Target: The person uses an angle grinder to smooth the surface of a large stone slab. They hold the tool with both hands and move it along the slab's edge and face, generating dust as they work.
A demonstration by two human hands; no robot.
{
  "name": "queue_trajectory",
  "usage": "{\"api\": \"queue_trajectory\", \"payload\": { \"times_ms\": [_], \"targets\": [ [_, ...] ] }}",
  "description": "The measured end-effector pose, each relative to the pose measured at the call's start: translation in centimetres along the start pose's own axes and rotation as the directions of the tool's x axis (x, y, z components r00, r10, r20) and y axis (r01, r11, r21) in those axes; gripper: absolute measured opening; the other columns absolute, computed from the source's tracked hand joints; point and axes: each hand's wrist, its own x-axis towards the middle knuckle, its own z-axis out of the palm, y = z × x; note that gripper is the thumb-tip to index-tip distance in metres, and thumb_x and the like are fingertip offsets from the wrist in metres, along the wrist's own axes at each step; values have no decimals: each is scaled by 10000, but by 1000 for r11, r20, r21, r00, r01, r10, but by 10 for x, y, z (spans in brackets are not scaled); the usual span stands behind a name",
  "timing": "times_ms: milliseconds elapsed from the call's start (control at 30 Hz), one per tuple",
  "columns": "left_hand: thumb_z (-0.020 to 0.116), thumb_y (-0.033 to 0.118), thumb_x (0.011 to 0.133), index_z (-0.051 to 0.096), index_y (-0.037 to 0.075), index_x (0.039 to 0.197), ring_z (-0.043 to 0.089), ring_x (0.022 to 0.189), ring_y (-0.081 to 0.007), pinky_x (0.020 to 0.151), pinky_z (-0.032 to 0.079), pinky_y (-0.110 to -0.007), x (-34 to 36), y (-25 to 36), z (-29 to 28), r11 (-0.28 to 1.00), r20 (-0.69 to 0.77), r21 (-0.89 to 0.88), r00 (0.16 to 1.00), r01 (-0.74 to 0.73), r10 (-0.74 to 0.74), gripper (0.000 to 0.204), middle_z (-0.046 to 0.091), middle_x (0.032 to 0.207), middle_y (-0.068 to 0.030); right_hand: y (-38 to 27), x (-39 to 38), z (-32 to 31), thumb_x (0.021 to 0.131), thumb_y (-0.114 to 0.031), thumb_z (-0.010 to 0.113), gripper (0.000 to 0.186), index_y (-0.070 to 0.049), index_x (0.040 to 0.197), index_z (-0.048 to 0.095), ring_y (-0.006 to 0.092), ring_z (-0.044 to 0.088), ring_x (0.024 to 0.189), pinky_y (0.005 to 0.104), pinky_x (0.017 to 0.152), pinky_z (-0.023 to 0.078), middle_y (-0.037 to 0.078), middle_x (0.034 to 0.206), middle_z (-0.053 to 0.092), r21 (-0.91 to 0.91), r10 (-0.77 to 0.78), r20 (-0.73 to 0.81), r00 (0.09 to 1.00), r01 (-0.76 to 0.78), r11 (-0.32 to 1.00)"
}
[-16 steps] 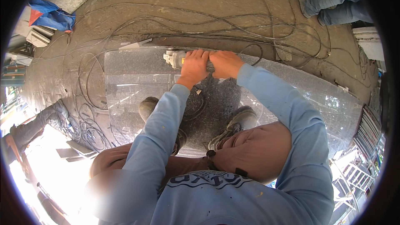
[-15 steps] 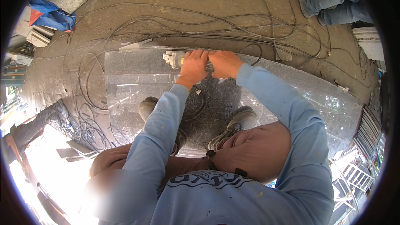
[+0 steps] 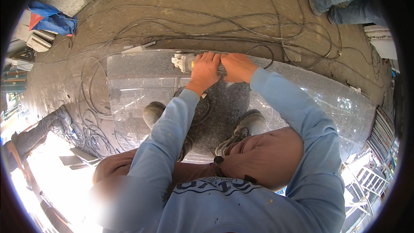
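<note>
Both of my hands are wrapped round an angle grinder (image 3: 184, 62) with a pale metal head pointing left. My left hand (image 3: 205, 70) grips the body just behind that head. Close against it, my right hand (image 3: 238, 67) holds the rear end. The grinder is at the far edge of a large dark polished stone slab (image 3: 138, 99), and my fingers hide most of its body. Whether its disc touches the slab I cannot tell. I squat on the slab, one shoe (image 3: 154, 114) left and the other (image 3: 251, 122) right of a dark cable coil (image 3: 202, 110).
Long black cables (image 3: 224, 17) loop over the brown floor beyond the slab. A person's legs in jeans (image 3: 349, 4) are at the far right. A blue and red bag (image 3: 54, 18) lies at the far left, and stacked thin slabs (image 3: 381, 131) stand at the right.
The grinder and both hands have shifted slightly to the right along the slab's far edge. My grip looks the same.
</note>
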Motion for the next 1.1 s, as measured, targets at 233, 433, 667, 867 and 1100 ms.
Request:
{"api": "queue_trajectory", "payload": {
  "times_ms": [233,433,667,867,1100],
  "targets": [
    [864,220,659,631,100,1158,625,1033,-288,904,455,-428,3,11,6,1000,3,20,1000,-6,6,564,620,1019,-72,2,-13,-7,725,-157,861,496,23,1129,636,367,708,1072,450,909,578,191,1102,726,-36,57,27,998,-56,998],
    [859,222,661,631,101,1158,624,1041,-291,912,458,-430,1,6,8,999,3,35,1000,2,-2,560,622,1023,-74,-1,-8,-6,734,-155,849,472,22,1119,641,370,717,1046,449,891,583,187,1074,733,-43,56,23,998,-55,998],
    [855,217,665,631,100,1154,624,1063,-295,922,460,-433,-3,-9,5,999,27,35,999,24,-25,550,626,1031,-77,-7,5,-1,730,-146,837,430,20,1084,659,371,721,1020,456,861,589,185,1042,739,-29,31,12,999,-31,999],
    [872,232,658,629,91,1221,625,1093,-297,946,463,-433,-10,-28,3,998,54,59,998,38,-41,628,638,1072,-85,-14,20,5,728,-157,848,443,24,1087,663,383,719,1020,467,862,587,191,1047,740,-8,-34,-31,999,34,999],
    [875,229,662,626,97,1231,624,1090,-296,943,459,-436,-6,-29,0,999,80,47,996,26,-29,634,636,1071,-85,-10,25,7,740,-185,860,463,30,1099,662,391,710,1043,471,894,578,201,1048,738,34,-20,-13,1000,20,999]
  ]
}}
